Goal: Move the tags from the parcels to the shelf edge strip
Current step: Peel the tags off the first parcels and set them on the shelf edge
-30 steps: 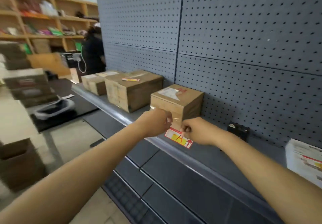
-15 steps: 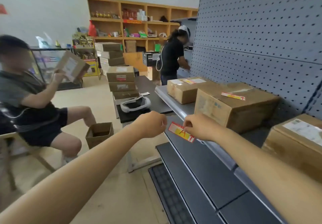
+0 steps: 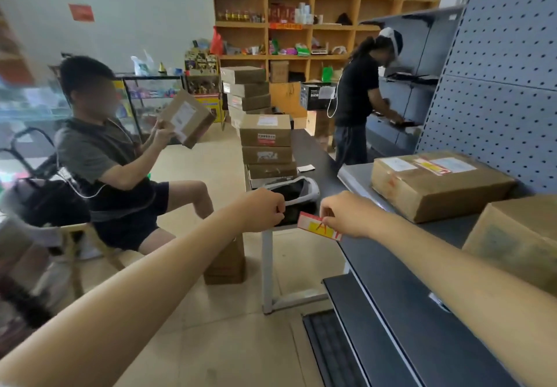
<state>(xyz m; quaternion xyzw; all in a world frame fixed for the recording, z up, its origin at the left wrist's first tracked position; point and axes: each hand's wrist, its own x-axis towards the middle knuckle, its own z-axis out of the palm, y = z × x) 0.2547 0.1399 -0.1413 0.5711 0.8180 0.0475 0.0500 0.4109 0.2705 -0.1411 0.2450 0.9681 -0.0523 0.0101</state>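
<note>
Head view: both bare forearms reach forward over the floor in front of a grey metal shelf [image 3: 401, 269]. The right hand [image 3: 346, 216] pinches a small red-and-yellow rectangular paper tag [image 3: 316, 226] by its right end — thumb and fingers closed on it, the tag tilted down to the right and held in the air just off the shelf's front edge. The left hand [image 3: 263, 210] is curled into a loose fist just left of the tag, apart from it; whether it holds anything I cannot tell. On the shelf top lies a brown cardboard parcel with white labels and a red-yellow sticker [image 3: 434, 184], and a second brown cardboard box [image 3: 518, 236] sits nearer, at the right edge. Behind, a seated person [image 3: 111, 157] holds up a small box; a standing person in black [image 3: 358, 100] works at a far shelf — a stack of cartons [image 3: 265, 142] stands on a dark table.
</note>
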